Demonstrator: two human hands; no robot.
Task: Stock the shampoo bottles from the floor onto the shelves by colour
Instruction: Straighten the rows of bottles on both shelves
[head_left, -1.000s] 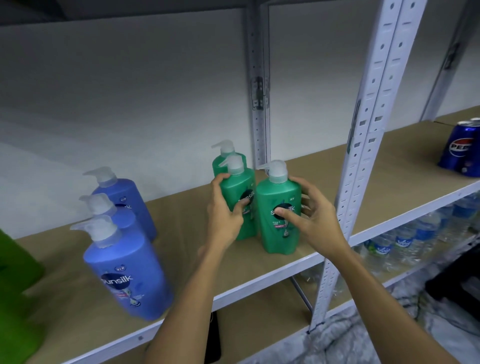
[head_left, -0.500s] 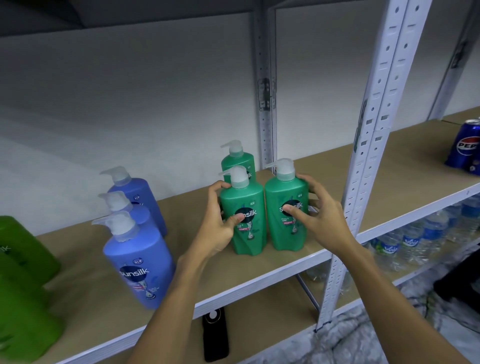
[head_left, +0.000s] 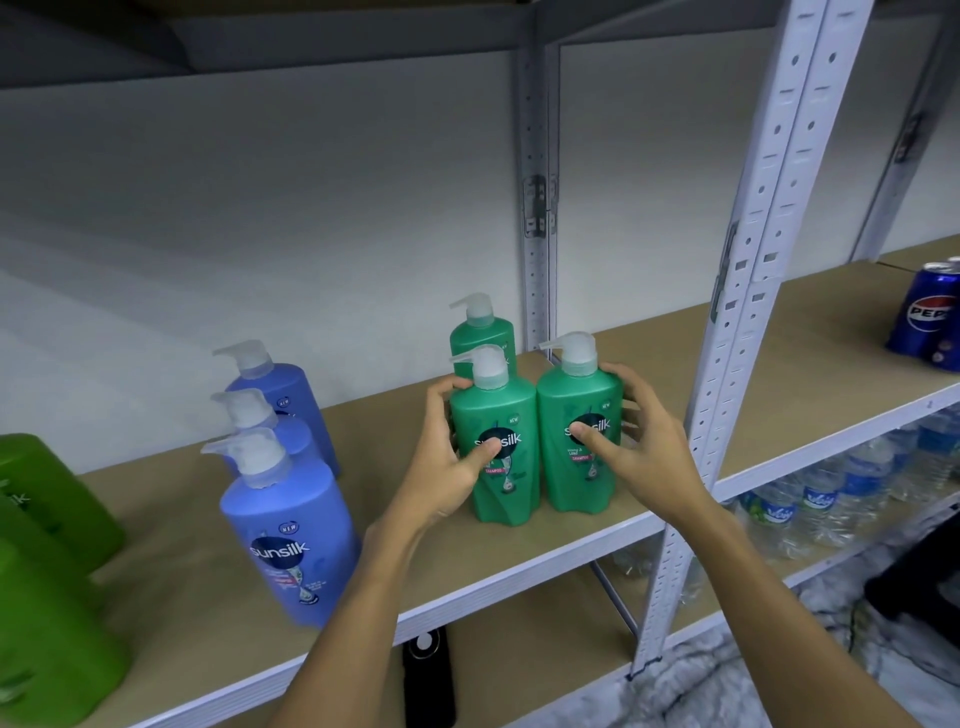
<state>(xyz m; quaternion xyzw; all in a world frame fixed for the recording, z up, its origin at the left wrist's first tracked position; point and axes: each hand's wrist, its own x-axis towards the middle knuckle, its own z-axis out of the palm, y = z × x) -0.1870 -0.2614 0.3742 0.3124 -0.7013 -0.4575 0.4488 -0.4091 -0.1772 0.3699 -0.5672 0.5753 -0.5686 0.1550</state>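
Observation:
Two teal green shampoo bottles stand upright side by side near the front of the shelf (head_left: 524, 558). My left hand (head_left: 444, 460) grips the left teal bottle (head_left: 511, 467), thumb on its label. My right hand (head_left: 641, 449) grips the right teal bottle (head_left: 561, 457), thumb across its label. A third teal bottle (head_left: 480, 332) stands behind them. Three blue pump bottles stand in a row to the left, the nearest (head_left: 288, 530) at the shelf's front. Light green bottles (head_left: 47, 587) sit at the far left edge.
A white perforated upright (head_left: 737, 291) rises just right of my right hand. Blue Pepsi cans (head_left: 927, 317) stand on the neighbouring shelf section. Water bottles (head_left: 826, 493) fill the shelf below at right. A black phone (head_left: 428, 675) lies on the lower shelf.
The two front teal bottles have been brought together and turned label-forward, now standing level side by side. Both hands stay on them.

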